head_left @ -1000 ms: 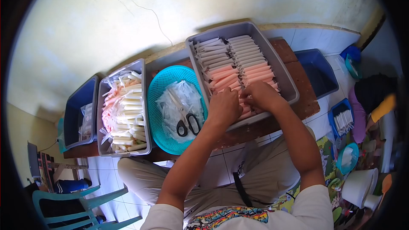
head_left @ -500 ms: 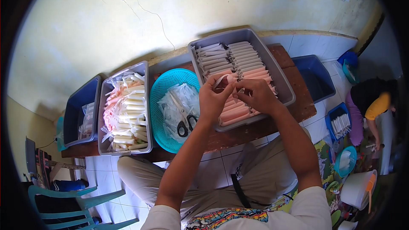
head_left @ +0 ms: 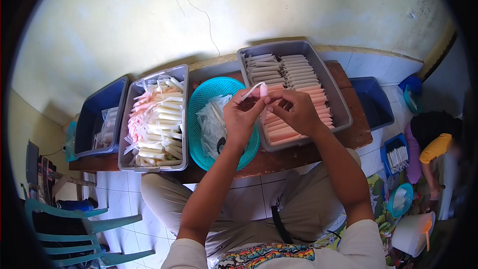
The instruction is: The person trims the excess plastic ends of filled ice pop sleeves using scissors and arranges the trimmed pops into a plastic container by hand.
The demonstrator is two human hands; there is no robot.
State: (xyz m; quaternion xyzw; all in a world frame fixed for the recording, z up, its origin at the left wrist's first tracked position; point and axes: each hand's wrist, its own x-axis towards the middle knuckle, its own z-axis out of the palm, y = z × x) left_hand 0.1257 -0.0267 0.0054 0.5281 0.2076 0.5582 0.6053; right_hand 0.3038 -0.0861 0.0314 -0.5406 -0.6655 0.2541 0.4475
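My left hand (head_left: 242, 117) is closed around a pale pink filled plastic tube (head_left: 263, 90), whose rounded end and a whitish strip stick up above the fingers. Thumb and fingers of my right hand (head_left: 298, 112) pinch together against the lower part of the same tube, close to my left fingertips. Both hands hover over the near left part of a grey tray (head_left: 343, 125) with neat rows of pink tubes (head_left: 321, 103) and whitish tubes (head_left: 301, 72). Left of my hands, a turquoise basket (head_left: 195, 100) holds clear plastic sleeves (head_left: 211, 114); scissors (head_left: 220, 144) lie there, partly hidden by my left forearm.
A second grey tray (head_left: 185, 119) holds jumbled yellow and pink tubes. Beside it stands a dark blue bin (head_left: 82, 128); another blue bin (head_left: 371, 102) is at right. Everything rests near a brown wooden bench (head_left: 356, 137). A person (head_left: 433, 137) works at far right. A green chair (head_left: 64, 234) stands lower left.
The view has shifted, so the trays and basket appear further right. Both hands still grip the tube, with its pink end now pointing up more plainly; the scissors are more covered by my forearm.
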